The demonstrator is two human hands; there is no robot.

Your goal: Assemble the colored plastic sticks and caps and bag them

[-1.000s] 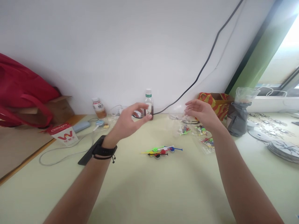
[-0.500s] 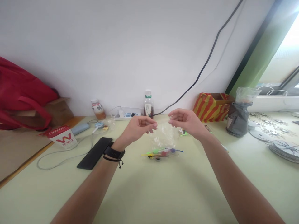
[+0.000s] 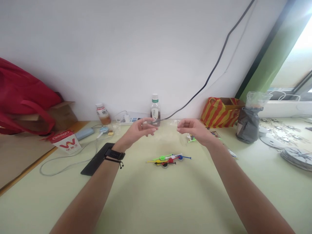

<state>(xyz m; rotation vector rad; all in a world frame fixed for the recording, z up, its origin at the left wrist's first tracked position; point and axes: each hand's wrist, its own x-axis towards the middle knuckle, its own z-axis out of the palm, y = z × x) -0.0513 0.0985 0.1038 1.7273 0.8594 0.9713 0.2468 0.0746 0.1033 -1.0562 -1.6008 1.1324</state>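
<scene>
Head view: the pale green table [image 3: 170, 201] fills the lower frame, running back to a white wall. At far left a red bag [image 3: 21, 97] slumps over a cardboard box [image 3: 60, 112]; at right stand a red-and-yellow striped bag [image 3: 219, 112] and a grey wrapped bundle [image 3: 248, 125] topped with clear plastic. A black cable [image 3: 214, 66] drops down the wall toward a white power strip [image 3: 131, 121]. Beside it stand a dark drink bottle [image 3: 155, 110] and, further left, a smaller orange bottle [image 3: 102, 113]. A black phone [image 3: 96, 159] lies flat near my left wrist.

My left hand [image 3: 141, 130] and right hand [image 3: 193, 128] are raised above the table, apart, fingers pinched. Between them stretches a clear plastic bag [image 3: 168, 131] — it is nearly invisible against the table, so I judge rather than confirm that each hand grips an edge. The bag hangs clear of the tabletop, in front of the dark bottle.

Below it, on the table, lies a small cluster of coloured plastic sticks [image 3: 168, 159] — green, yellow, red, blue, black. A few more coloured pieces [image 3: 191, 139] lie just under my right hand.
</scene>
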